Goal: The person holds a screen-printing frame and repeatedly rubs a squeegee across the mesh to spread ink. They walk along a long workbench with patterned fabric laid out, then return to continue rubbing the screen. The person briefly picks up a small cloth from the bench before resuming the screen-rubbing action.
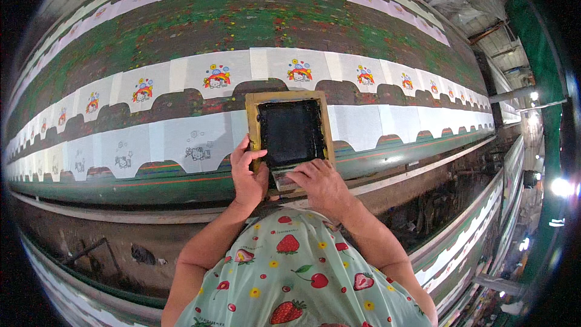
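Note:
A wooden screen-printing frame point(327, 130) lies over the near row of pale fabric pieces, in front of me. Its inside point(290, 130) is black with ink. My left hand point(249, 177) grips the frame's lower left side, thumb and fingers curled at the edge. At the near end of the frame, my right hand point(325, 188) is closed on a squeegee point(282, 180), whose lower part is hidden by the fingers. Left of the frame, a fabric piece point(198, 148) bears a black outline print; to the right, another piece point(356, 128) is plain white.
Behind the frame runs a row of fabric pieces with coloured prints point(299, 71). Beyond is a paint-spotted dark table surface point(242, 21) and further rows. A pale rail point(417, 168) follows the table's near edge. More tables with fabric point(454, 269) stand at the lower right.

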Demonstrator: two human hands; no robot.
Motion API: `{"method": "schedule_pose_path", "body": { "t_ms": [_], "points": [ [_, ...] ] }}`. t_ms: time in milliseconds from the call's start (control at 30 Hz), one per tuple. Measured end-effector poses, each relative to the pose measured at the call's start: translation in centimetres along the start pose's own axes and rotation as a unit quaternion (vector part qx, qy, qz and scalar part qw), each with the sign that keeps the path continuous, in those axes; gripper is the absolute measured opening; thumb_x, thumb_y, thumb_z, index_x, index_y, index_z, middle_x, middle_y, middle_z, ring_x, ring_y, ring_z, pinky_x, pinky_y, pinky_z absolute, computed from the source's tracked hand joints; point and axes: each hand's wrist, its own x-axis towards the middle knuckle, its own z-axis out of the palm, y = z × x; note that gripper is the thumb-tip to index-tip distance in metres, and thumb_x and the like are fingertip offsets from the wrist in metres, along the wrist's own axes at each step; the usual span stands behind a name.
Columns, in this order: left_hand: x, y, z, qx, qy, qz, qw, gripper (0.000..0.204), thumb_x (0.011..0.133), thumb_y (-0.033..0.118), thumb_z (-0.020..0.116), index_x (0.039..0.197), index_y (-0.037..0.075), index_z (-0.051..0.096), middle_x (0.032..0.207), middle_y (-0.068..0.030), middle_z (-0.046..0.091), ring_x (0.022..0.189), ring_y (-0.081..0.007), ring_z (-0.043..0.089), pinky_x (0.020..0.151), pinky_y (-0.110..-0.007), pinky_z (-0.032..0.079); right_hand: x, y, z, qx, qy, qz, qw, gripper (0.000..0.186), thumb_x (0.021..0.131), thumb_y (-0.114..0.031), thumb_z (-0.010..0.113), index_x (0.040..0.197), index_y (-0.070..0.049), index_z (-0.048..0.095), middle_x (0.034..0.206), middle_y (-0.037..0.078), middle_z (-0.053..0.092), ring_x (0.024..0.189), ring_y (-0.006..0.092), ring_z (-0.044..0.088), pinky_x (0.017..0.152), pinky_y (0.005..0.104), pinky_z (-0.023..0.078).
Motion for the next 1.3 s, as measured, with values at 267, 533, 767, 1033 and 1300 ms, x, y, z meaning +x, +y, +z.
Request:
{"method": "schedule_pose_path", "body": {
  "t_ms": [267, 533, 767, 1033, 1300],
  "points": [
    [0.1, 0.0, 0.2, 0.04, -0.003, -0.012, 0.999, 0.043, 0.079, -0.014, 0.073, 0.117, 0.007, 0.078, 0.168, -0.0238, 0.054, 0.15, -0.0429, 0.054, 0.123, -0.051, 0.044, -3.0, -0.3, 0.4, 0.083, 0.036, -0.004, 0.996, 0.047, 0.091, -0.022, 0.082, 0.136, -0.011, 0.077, 0.134, 0.01, 0.07, 0.127, 0.0357, 0.065, 0.11, 0.0502, 0.054],
    [-0.5, 2.0, 3.5, 0.051, 0.019, 0.048, 0.997, 0.043, 0.08, -0.019, 0.069, 0.113, 0.007, 0.078, 0.167, -0.0236, 0.056, 0.152, -0.0407, 0.055, 0.123, -0.049, 0.047, -10.3, 5.6, 2.0, 0.252, 0.241, 0.197, 0.916, 0.042, 0.097, -0.005, 0.083, 0.138, -0.008, 0.077, 0.144, 0.019, 0.069, 0.135, 0.04, 0.065, 0.105, 0.0507, 0.06],
    [-1.1, 5.1, 14.0, 0.031, 0.019, 0.059, 0.998, 0.039, 0.081, -0.015, 0.07, 0.112, 0.007, 0.079, 0.168, -0.0268, 0.056, 0.152, -0.0427, 0.054, 0.126, -0.051, 0.042, -16.8, 13.2, 0.5, 0.293, 0.258, 0.232, 0.891, 0.037, 0.099, -0.002, 0.08, 0.136, -0.002, 0.077, 0.14, 0.021, 0.071, 0.132, 0.0403, 0.068, 0.113, 0.0449, 0.055],
    [-2.1, 7.1, 22.8, 0.024, 0.033, 0.039, 0.998, 0.041, 0.082, -0.017, 0.072, 0.112, 0.009, 0.079, 0.166, -0.0252, 0.057, 0.148, -0.0425, 0.057, 0.122, -0.051, 0.048, -21.9, 19.3, -2.5, 0.197, 0.252, 0.203, 0.925, 0.039, 0.092, 0.0, 0.082, 0.131, -0.002, 0.077, 0.14, 0.021, 0.072, 0.13, 0.0436, 0.067, 0.113, 0.0515, 0.054],
    [-2.1, 7.1, 24.4, 0.014, 0.031, -0.006, 0.999, 0.041, 0.081, -0.017, 0.072, 0.112, 0.009, 0.08, 0.166, -0.0242, 0.057, 0.146, -0.0417, 0.058, 0.121, -0.05, 0.049, -20.2, 19.6, -4.4, 0.121, 0.167, 0.004, 0.978, 0.048, 0.087, -0.01, 0.087, 0.134, -0.009, 0.076, 0.141, 0.014, 0.069, 0.135, 0.0392, 0.065, 0.111, 0.0543, 0.054]
  ]
}}
